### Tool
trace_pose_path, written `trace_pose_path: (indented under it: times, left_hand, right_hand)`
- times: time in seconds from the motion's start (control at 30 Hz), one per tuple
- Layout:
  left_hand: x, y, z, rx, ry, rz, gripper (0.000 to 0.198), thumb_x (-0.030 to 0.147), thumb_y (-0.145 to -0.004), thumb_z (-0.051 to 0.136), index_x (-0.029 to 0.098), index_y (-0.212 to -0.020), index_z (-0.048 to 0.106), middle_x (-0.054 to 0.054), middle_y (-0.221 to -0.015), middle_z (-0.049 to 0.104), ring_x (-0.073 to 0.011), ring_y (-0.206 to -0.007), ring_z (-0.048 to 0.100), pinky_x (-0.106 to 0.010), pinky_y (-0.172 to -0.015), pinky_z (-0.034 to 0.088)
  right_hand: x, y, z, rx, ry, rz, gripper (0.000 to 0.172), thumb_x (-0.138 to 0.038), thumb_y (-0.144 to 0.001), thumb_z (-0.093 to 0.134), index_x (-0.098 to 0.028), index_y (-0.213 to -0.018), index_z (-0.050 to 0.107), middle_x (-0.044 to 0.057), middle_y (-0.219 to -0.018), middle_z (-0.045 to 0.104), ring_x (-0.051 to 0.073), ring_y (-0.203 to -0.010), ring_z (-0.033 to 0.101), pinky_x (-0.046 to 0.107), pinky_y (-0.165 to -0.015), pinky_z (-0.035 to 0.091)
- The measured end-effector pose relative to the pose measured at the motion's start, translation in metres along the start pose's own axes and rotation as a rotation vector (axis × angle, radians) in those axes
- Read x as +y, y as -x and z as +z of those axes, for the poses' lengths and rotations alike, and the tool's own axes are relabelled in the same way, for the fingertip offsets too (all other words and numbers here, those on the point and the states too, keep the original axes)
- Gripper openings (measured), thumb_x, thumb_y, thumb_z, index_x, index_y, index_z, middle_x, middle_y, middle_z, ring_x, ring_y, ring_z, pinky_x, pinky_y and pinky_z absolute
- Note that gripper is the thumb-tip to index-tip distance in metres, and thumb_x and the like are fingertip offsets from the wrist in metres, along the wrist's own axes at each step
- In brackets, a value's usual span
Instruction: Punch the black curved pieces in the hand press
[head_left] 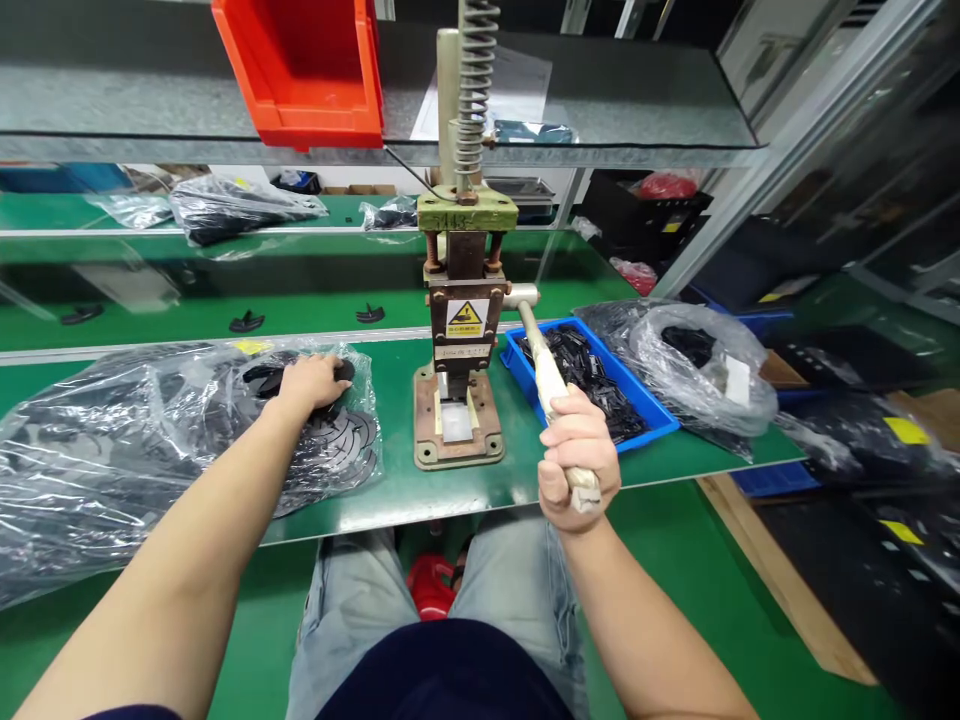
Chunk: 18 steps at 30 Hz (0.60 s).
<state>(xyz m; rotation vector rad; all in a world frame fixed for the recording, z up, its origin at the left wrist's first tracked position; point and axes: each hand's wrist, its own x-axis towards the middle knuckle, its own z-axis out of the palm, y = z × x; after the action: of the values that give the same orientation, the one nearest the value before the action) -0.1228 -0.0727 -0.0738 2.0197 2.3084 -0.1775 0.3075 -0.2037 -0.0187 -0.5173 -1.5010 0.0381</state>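
My right hand (581, 455) is wrapped round the tape-covered lever (545, 365) of a hand press (465, 330), near its lower end. The press stands on the bench in front of me, and a pale block (456, 422) sits under its ram. On the left, my left hand (311, 382) is at the mouth of a clear plastic bag (150, 440), its fingers curled over a black curved part (343, 371). Several more thin curved parts (349, 440) lie in the bag beside it. The fingertips are partly hidden.
A blue tray (652, 432) of small black pieces stands right of the press, with another plastic bag (697, 370) beyond it. Several curved parts, one nearby (370, 314), lie on the strip behind. An orange bin (322, 125) sits on the shelf above.
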Motion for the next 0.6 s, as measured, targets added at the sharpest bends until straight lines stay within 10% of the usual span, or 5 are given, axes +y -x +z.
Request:
trace_pose_path:
  times: [0.33,0.6]
  left_hand:
    - [0.026,0.014,-0.012,-0.032,-0.134,0.115,0.052,0.044,-0.098,0.047,0.006,-0.116,0.076,-0.033,-0.115,0.078,-0.0457,-0.109,0.075,-0.052,-0.097,0.052]
    - [0.043,0.038,-0.020,0.089,0.456,0.091,0.042,0.060,-0.099,0.052,0.023,-0.089,0.069,-0.007,-0.080,0.073,-0.0261,-0.079,0.070,-0.033,-0.072,0.050]
  right_hand:
    - [0.001,0.000,0.001,0.003,-0.014,-0.018,0.011,-0.036,-0.090,0.071,-0.030,-0.093,0.062,0.000,-0.084,0.067,0.029,-0.105,0.073,0.066,-0.114,0.056]
    - [-0.002,0.000,-0.001,-0.016,0.015,0.000,0.013,-0.039,-0.092,0.070,-0.030,-0.093,0.061,-0.001,-0.084,0.066,0.029,-0.107,0.074,0.068,-0.114,0.055]
